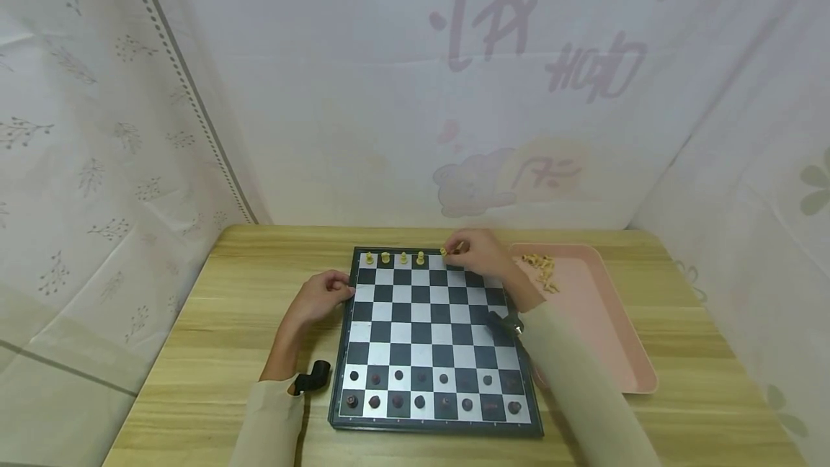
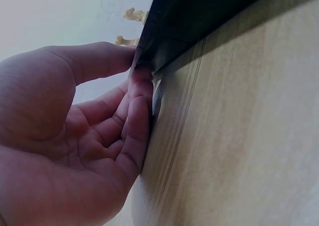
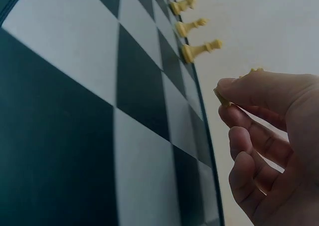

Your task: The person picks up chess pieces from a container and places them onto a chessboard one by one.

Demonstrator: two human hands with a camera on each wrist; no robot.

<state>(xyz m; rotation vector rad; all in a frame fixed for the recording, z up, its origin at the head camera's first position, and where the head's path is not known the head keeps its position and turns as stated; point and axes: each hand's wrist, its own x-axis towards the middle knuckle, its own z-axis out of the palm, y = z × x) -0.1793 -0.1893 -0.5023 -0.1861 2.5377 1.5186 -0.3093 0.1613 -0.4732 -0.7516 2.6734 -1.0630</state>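
Note:
A black-and-white chessboard (image 1: 411, 313) lies on the table. My left hand (image 1: 322, 298) pinches its left edge, the thumb (image 2: 107, 61) on the rim and the other fingers curled against the side. Over the far edge, my right hand (image 1: 478, 254) holds a pale yellow chess piece (image 3: 223, 98) between thumb and fingertips; much of the piece is hidden by them. To the left of that hand, several yellow chess pieces stand along the far row, the nearest being a tall one (image 1: 420, 259). Dark chess pieces (image 1: 419, 402) fill the two near rows.
A pink tray (image 1: 599, 337) sits to the right of the board, partly under my right forearm. More yellow chess pieces (image 1: 543, 269) lie loose at its far end. The wooden table (image 1: 259, 258) meets a hanging white cloth (image 1: 363, 128) at the back.

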